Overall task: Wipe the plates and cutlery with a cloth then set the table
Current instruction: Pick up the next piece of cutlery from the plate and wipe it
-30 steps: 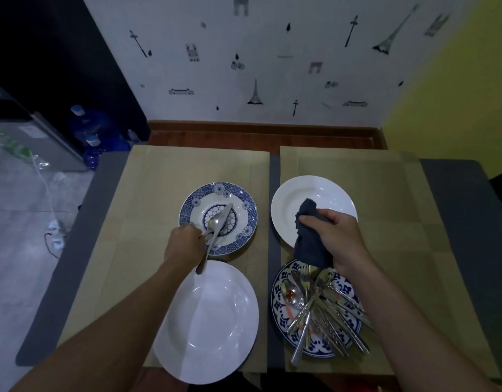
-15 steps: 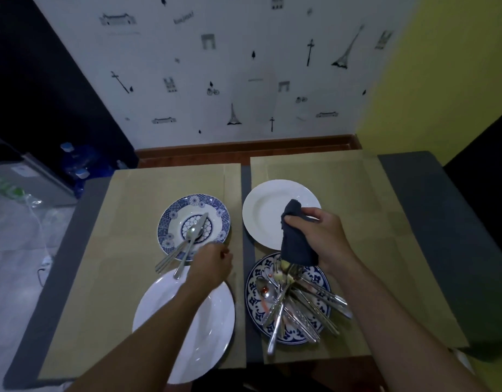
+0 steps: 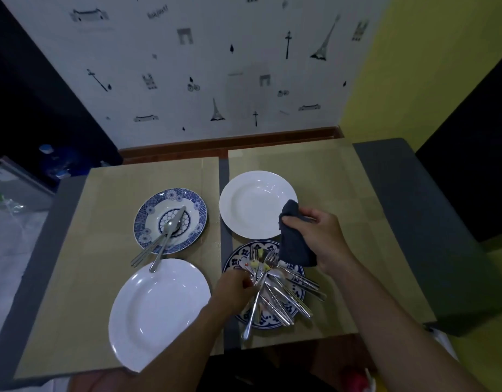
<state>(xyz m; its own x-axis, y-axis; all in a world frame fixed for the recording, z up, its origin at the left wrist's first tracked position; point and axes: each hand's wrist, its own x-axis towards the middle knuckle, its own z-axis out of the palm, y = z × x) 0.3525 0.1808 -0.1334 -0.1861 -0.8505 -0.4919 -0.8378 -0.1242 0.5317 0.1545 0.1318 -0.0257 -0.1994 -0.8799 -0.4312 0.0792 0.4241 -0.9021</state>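
My right hand [image 3: 319,239] grips a dark blue cloth [image 3: 295,244] above the near right plate. That blue patterned plate [image 3: 238,261] holds a pile of several forks and spoons [image 3: 283,292]. My left hand [image 3: 235,290] reaches into the pile, fingers curled round a utensil handle [image 3: 251,318] that sticks over the plate's near rim. A second blue patterned plate [image 3: 194,206] at the left carries a spoon and a fork [image 3: 166,236]. White plates lie at the far right [image 3: 252,205] and near left [image 3: 159,309].
Two tan placemats [image 3: 329,176] cover a grey table [image 3: 413,207]. A wall stands just behind the far edge. Blue water bottles [image 3: 56,162] and a grey appliance sit on the floor at the left. A red object [image 3: 354,381] lies below the near edge.
My left hand left the spoon and fork on the left patterned plate and moved right to the cutlery pile. My right hand with the cloth shifted slightly right and up.
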